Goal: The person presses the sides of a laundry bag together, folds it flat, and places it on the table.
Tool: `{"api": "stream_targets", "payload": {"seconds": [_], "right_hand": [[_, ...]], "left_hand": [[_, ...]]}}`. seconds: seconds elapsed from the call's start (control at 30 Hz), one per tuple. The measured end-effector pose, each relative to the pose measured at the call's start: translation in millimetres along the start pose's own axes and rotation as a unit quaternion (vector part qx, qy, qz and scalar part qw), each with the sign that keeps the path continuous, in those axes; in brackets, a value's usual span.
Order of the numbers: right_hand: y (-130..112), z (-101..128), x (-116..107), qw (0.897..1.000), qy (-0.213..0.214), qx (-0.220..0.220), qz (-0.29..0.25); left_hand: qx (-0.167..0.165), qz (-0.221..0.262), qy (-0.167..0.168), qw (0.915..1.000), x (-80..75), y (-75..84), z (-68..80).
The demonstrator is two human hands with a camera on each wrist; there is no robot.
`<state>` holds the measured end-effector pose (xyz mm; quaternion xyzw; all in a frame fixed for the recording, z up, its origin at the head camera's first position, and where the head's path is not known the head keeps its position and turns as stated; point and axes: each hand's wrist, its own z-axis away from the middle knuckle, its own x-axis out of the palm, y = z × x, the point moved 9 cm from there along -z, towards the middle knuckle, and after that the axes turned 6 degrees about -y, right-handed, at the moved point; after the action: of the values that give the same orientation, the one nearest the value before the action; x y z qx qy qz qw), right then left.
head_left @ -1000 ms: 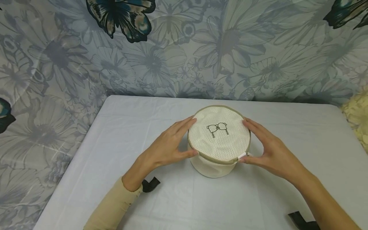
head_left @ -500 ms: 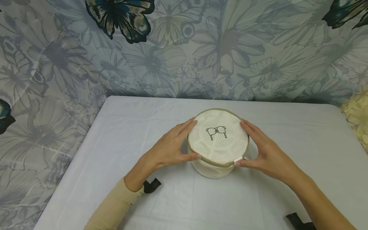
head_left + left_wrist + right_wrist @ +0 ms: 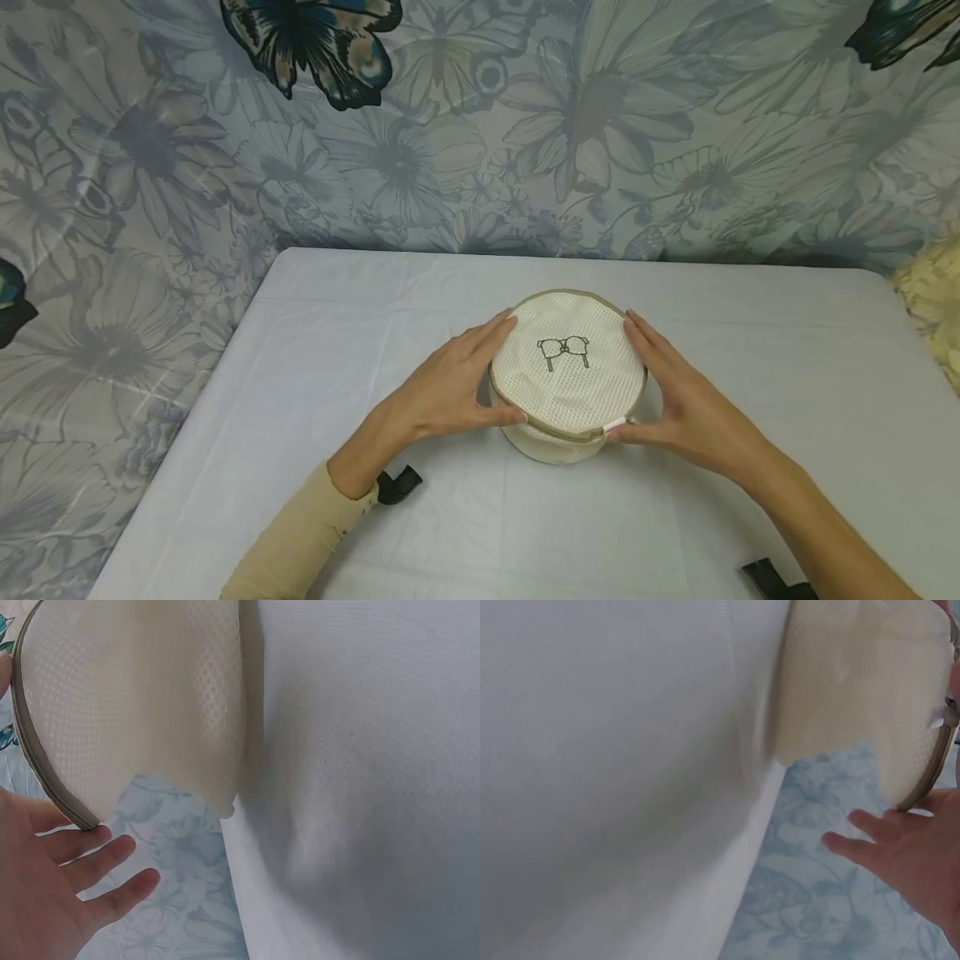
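White table [image 3: 375, 333]: bra-printed mesh bag [image 3: 567, 375] between hands.

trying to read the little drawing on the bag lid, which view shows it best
The head view: the bra drawing faces the camera on the mesh bag. Both wrist views show only the bag's side and rim, no drawing.

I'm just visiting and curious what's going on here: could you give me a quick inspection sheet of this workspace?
Surface: table under a smooth pale cloth.
Job's things: round cream mesh bag, zipped rim, bra drawing on its lid, standing mid-table.
Clutter: nothing seen.
Hands: left hand and right hand rest on the bag's sides, fingers nearly straight; the right thumb is by the white zip pull.
Cables: nothing seen; black straps at the wrists.
Surroundings: flower and butterfly backdrop.
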<state>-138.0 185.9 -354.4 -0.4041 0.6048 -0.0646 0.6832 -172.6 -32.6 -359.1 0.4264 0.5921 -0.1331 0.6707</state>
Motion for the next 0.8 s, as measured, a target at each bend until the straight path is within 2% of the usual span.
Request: {"api": "stream_targets", "payload": {"seconds": [0.37, 0.8], "right_hand": [[3.8, -0.9, 10.9, 1.000, -0.010, 0.014, 0.020], [4.2, 2.6, 13.5, 0.999, -0.001, 0.014, 0.044]], "left_hand": [[-0.027, 0.000, -0.029, 0.9992, 11.2, -5.7, -1.7], [-0.023, -0.016, -0.035, 0.9990, 17.0, -6.6, -0.4]]}}
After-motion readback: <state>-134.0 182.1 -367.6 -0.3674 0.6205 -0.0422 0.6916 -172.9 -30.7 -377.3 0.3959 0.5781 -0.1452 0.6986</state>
